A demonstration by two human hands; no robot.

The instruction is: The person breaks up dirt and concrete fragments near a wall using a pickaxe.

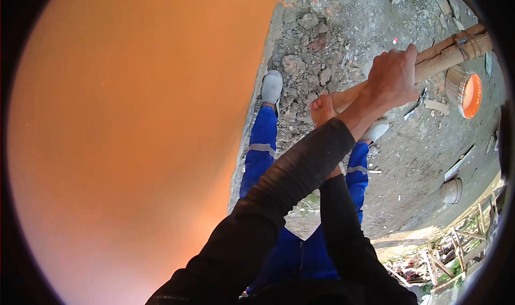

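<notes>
A long wooden pole [445,63] slants from between my feet toward the upper right. Near its far visible end, wire binds a second stick alongside it, and beyond that it leaves view. My left hand [394,77] grips the pole partway along, its arm reaching across in front of the right one. Lower down, my right hand [323,109] is closed around the pole's near end, partly hidden by the left forearm. An orange wall [134,117] fills the left side, apart from both hands.
Beyond the pole stands a bucket [456,87] containing orange paint. Rubble [300,66] lines the wall's foot, around my shoe [272,86]. Another bucket [451,190] sits at the right. Scrap wood [437,106] litters the ground, and wooden framing [456,251] stands at the lower right.
</notes>
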